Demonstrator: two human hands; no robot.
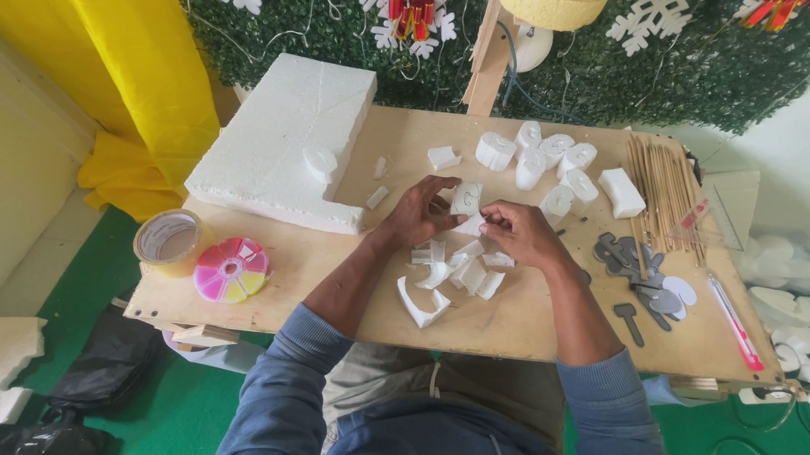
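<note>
Left hand [420, 216] and right hand [517, 232] pinch a small white foam piece [466, 198] together above foam scraps [457, 275]; squeezing harder could snap it.

A small white foam block [465, 198], roughly square with a curved line marked on its upper face, is held tilted just above the bare wooden board [351, 248]. It sits near the board's middle, over a scatter of white foam offcuts [453, 275] lying flat on that board.
</note>
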